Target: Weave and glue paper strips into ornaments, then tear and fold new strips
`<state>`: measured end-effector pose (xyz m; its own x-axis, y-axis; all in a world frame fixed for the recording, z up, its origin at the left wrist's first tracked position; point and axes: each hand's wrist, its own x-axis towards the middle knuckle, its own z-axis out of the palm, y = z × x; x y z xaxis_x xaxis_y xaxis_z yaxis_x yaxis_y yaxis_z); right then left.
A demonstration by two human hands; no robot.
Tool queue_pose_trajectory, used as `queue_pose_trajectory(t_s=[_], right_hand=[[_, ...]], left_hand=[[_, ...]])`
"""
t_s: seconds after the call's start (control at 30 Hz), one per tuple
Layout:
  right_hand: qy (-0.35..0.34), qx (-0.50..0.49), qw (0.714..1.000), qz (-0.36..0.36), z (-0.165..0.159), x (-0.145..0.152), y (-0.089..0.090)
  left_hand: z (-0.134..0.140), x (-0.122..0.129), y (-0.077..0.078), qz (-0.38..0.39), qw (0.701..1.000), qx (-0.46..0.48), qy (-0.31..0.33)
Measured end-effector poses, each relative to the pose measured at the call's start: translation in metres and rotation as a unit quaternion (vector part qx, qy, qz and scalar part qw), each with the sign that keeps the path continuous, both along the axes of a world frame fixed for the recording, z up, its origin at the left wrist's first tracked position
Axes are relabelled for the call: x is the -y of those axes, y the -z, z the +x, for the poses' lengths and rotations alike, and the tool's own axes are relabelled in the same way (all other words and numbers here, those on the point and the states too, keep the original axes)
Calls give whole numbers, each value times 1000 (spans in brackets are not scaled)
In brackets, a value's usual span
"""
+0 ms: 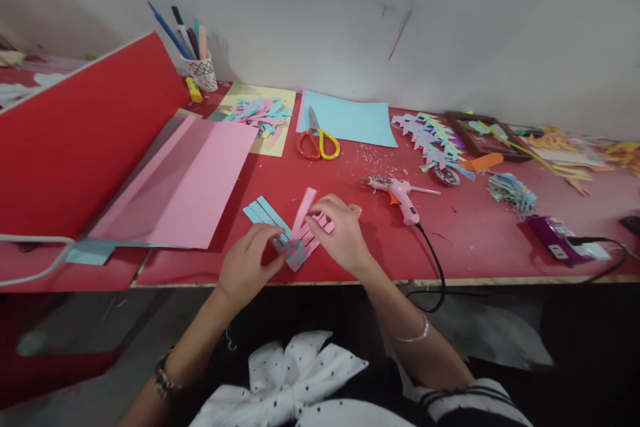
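Red desk [280, 173] against a pale wall [300, 20], left to right: pink sheet [185, 180], presumably set aside for working room; left hand [247, 263], fingers curled, grip unclear, at blue strips [267, 213] and a woven corner [296, 255] near the front edge; raised pink strip [304, 208], pinched by the right hand [343, 233], apparently for control; glue gun [400, 192], seemingly placed for easy reach.

Seen from above, both of the person's forearms reach forward and lean inward, so the bare hands come close together. The left hand [247, 260] has bent fingers, its thumb pointing inward, a gap between thumb and forefinger; the tips are blurred. The right hand [340, 230] arches, thumb and forefinger extended inward, their tips close together; whether they press together is unclear. Both wrists are raised slightly.
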<state>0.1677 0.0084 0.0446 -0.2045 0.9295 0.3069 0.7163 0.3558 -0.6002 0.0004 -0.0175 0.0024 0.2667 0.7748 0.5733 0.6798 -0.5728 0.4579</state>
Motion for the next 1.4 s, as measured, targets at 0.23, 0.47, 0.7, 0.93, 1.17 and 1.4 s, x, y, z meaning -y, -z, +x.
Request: queue_pose_trajectory(t_s=[0.23,0.47,0.7,0.93,1.17,1.4], right_hand=[[118,-7,986,121,18,5,9],[32,170,976,136,18,33,21],[-62,265,959,77,3,41,27],[-37,281,957,61,4,38,29],[-29,264,962,68,6,37,28],[-19,243,970,27,25,-3,-3]], left_hand=[[-1,-3,7,-33,993,-102,48],[-2,-2,9,-15,992,-113,49],[-4,-3,10,4,991,-123,59],[-3,-3,9,-5,992,-112,59],[-3,-2,11,-5,992,-108,62],[-2,-2,9,-9,994,-89,64]])
